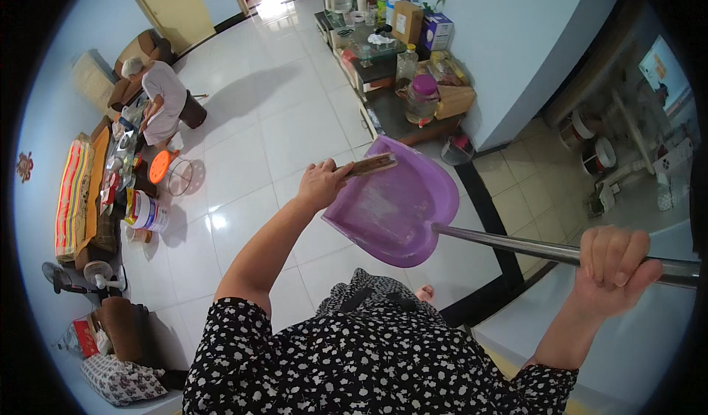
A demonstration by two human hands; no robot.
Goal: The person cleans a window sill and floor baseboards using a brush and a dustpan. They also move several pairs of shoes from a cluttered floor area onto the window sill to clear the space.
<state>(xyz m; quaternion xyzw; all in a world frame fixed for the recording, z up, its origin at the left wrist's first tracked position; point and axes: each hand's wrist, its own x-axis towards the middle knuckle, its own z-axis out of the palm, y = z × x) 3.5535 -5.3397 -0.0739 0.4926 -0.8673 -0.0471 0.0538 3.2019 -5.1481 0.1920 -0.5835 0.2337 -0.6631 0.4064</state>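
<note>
My right hand (612, 267) is closed round the metal pole handle (509, 244) of a purple dustpan (413, 208). The wide pan is lifted in front of me, its inside facing up, with pale dusty marks across its bottom. My left hand (322, 184) is closed on a flat, worn brown wooden piece (374, 164), whose far end lies over the pan's left part. Whether the piece touches the pan I cannot tell. My fingers hide its near end.
At the left, another person (164, 98) sits by a cluttered low table, near an orange round stool (159, 166) and a white bucket (147, 212). A cabinet (394, 113) with jars and boxes stands ahead along the wall. A dark bin (457, 150) sits beside it. Fans (102, 273) stand at far left.
</note>
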